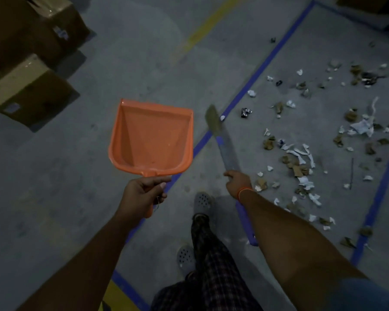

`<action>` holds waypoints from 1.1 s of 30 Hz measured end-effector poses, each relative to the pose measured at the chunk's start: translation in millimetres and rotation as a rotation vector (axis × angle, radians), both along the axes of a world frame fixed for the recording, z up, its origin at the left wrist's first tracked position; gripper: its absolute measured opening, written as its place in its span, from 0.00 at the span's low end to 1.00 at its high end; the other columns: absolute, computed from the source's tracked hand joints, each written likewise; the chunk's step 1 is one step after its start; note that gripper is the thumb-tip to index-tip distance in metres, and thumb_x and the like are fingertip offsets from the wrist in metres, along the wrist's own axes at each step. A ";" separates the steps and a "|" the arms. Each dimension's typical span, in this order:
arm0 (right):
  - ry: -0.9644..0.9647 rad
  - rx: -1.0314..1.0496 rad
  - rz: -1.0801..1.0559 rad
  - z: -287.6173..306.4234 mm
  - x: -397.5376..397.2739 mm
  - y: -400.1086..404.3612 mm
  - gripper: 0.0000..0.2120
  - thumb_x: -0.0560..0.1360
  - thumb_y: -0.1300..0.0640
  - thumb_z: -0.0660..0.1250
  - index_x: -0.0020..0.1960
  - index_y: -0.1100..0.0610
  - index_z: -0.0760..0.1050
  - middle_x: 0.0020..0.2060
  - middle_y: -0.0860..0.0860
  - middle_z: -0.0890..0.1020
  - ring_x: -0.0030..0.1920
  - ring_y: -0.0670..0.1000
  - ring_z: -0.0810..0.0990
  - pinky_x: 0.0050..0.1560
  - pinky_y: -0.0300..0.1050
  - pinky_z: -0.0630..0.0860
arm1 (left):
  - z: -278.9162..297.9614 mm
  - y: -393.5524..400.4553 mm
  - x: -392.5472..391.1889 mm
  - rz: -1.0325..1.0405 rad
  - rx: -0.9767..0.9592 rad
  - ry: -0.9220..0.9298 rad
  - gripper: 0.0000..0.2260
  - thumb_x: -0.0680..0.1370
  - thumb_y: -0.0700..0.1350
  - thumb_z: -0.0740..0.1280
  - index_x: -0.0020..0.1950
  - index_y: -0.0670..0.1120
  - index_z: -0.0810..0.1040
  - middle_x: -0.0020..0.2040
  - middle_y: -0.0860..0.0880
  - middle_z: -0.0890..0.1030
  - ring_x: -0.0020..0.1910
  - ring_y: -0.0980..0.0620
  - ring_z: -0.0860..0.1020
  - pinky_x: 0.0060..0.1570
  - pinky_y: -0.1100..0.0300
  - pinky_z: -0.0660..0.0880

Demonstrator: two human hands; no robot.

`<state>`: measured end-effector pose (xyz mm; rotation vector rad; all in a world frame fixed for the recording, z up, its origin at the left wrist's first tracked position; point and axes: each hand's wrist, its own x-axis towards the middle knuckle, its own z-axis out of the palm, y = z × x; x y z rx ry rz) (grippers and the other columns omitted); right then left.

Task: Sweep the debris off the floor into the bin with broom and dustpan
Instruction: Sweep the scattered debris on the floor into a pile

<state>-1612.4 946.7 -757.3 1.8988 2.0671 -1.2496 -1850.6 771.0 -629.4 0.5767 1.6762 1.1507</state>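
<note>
Our left hand (pixel 142 194) curls its fingers and thumb around the handle of an orange plastic dustpan (pixel 152 138), holding it above the grey concrete floor (pixel 54 176) with the open tray facing up toward us and its wide lip pointing away. The tray looks bare apart from a few pale specks.

Our right hand (pixel 238 182), with an orange band at the wrist, grips the shaft of a short broom with a blue-and-grey handle and a dull greenish bristle head (pixel 220 140). The broom is blurred. Its bristle end points away from us and lies over the blue tape line (pixel 252 79) on the floor, while the blue butt of the handle sticks out behind the forearm, toward our body.

That blue tape line runs diagonally between the two tools and marks off a patch of floor on its right. Inside that patch, well apart from the dustpan, lies the scattered debris of torn white paper, brown cardboard scraps and a few dark crumpled bits (pixel 323 140), spread from near the tape line outward to the right.

Below the hands we see our legs in dark checked trousers and two grey perforated clogs (pixel 202 202), just beside the blue tape line. Left of the line, far from the debris, stand brown cardboard boxes (pixel 29 90). A yellow floor stripe (pixel 209 25) runs left of the tape line, farther away.
</note>
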 end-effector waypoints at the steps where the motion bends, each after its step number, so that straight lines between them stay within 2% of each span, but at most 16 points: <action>1: -0.004 -0.025 0.032 -2.2 -11.3 10.6 0.20 0.72 0.66 0.65 0.61 0.56 0.79 0.60 0.59 0.80 0.58 0.60 0.79 0.61 0.47 0.75 | -0.3 13.3 -5.7 -0.006 -0.001 -0.001 0.09 0.79 0.33 0.66 0.57 0.36 0.82 0.36 0.37 0.79 0.34 0.49 0.78 0.34 0.61 0.77; 4: -0.021 -0.098 0.057 -17.7 -35.8 46.9 0.18 0.74 0.63 0.66 0.62 0.54 0.79 0.63 0.57 0.78 0.60 0.59 0.78 0.63 0.47 0.75 | -7.1 57.2 -27.9 -0.035 -0.018 0.014 0.09 0.79 0.34 0.67 0.58 0.37 0.83 0.37 0.36 0.80 0.36 0.45 0.78 0.36 0.60 0.77; 9: -0.021 -0.127 -0.218 -41.4 -35.0 113.8 0.14 0.73 0.61 0.69 0.59 0.57 0.80 0.59 0.58 0.81 0.59 0.60 0.79 0.62 0.46 0.74 | -13.9 146.6 -61.3 -0.087 -0.051 0.024 0.09 0.79 0.36 0.68 0.56 0.40 0.84 0.37 0.38 0.81 0.36 0.47 0.80 0.37 0.58 0.78; 13: -0.046 -0.053 -0.424 -27.0 -24.7 171.1 0.15 0.73 0.65 0.67 0.59 0.61 0.80 0.59 0.61 0.80 0.61 0.61 0.78 0.65 0.47 0.72 | -10.6 218.6 -75.6 -0.154 -0.036 0.011 0.08 0.78 0.36 0.69 0.56 0.39 0.84 0.37 0.38 0.81 0.37 0.46 0.80 0.37 0.57 0.78; 17: -0.089 0.036 -0.540 -3.1 -36.6 213.1 0.16 0.74 0.62 0.66 0.61 0.59 0.77 0.58 0.60 0.81 0.60 0.60 0.79 0.63 0.47 0.72 | -0.3 278.1 -82.9 -0.179 -0.010 -0.011 0.08 0.79 0.35 0.68 0.56 0.39 0.84 0.37 0.38 0.81 0.37 0.47 0.80 0.36 0.59 0.78; 21: 0.015 0.016 -0.683 22.5 -71.7 255.4 0.19 0.75 0.63 0.65 0.66 0.59 0.74 0.59 0.58 0.80 0.60 0.58 0.78 0.57 0.39 0.71 | 9.7 329.7 -103.2 -0.227 0.012 -0.018 0.08 0.79 0.35 0.68 0.56 0.40 0.84 0.37 0.39 0.81 0.37 0.47 0.79 0.36 0.59 0.78; 23: 0.043 0.038 -0.688 24.0 -96.0 279.5 0.20 0.75 0.62 0.66 0.66 0.56 0.75 0.58 0.57 0.80 0.59 0.57 0.79 0.55 0.38 0.72 | 10.8 354.6 -120.7 -0.247 0.019 -0.006 0.08 0.79 0.36 0.68 0.56 0.40 0.84 0.37 0.39 0.81 0.37 0.47 0.80 0.37 0.58 0.78; 26: 0.074 0.023 -0.647 14.0 -132.5 318.9 0.20 0.72 0.64 0.67 0.64 0.56 0.77 0.58 0.59 0.81 0.58 0.58 0.79 0.61 0.39 0.71 | 9.6 395.2 -151.6 -0.282 0.029 0.025 0.08 0.79 0.36 0.68 0.56 0.41 0.84 0.38 0.37 0.81 0.37 0.47 0.80 0.38 0.56 0.78; 29: 0.056 -0.048 -0.581 1.5 -164.1 359.2 0.19 0.72 0.64 0.67 0.63 0.57 0.78 0.61 0.58 0.79 0.61 0.58 0.78 0.64 0.42 0.72 | 5.8 442.1 -182.6 -0.326 0.031 0.020 0.08 0.79 0.35 0.68 0.56 0.40 0.84 0.37 0.38 0.80 0.35 0.49 0.79 0.36 0.59 0.77; 31: 0.026 -0.094 -0.583 -3.0 -180.1 386.1 0.18 0.74 0.64 0.67 0.63 0.60 0.77 0.62 0.58 0.78 0.62 0.58 0.77 0.62 0.41 0.72 | 4.4 478.3 -203.6 -0.359 0.025 0.004 0.08 0.79 0.35 0.67 0.56 0.39 0.84 0.36 0.38 0.80 0.34 0.50 0.79 0.35 0.60 0.77; 33: -0.038 -0.133 -0.551 -12.4 -192.0 410.9 0.17 0.77 0.64 0.64 0.65 0.62 0.75 0.64 0.59 0.77 0.64 0.58 0.75 0.56 0.39 0.71 | 4.6 512.0 -224.9 -0.405 0.019 0.010 0.08 0.79 0.35 0.67 0.55 0.40 0.84 0.36 0.40 0.80 0.34 0.50 0.79 0.35 0.60 0.77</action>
